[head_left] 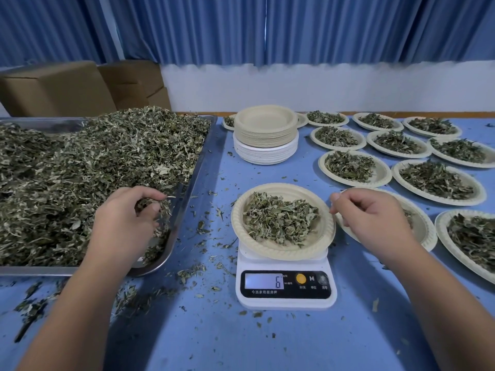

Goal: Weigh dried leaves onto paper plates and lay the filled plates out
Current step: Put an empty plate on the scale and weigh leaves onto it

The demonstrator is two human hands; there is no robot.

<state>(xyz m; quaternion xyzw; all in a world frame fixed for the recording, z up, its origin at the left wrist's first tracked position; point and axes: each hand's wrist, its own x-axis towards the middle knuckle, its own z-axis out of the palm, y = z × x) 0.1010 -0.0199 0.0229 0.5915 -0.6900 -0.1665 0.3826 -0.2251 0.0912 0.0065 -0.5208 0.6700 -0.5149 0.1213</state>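
Dried leaves (278,220) sit heaped on the paper plate (284,253) atop the scale (286,301), whose display I read as 6. My left hand (128,215) reaches palm-down into the steel tray (199,159), fingers curled round a clump (150,207) from the big heap (93,162). My right hand (372,212) hovers just beside the plate's right rim, knuckles up, fingers curled in; whether it pinches anything I cannot tell. Filled plates (439,201) lie in rows to the right on the blue table (267,344).
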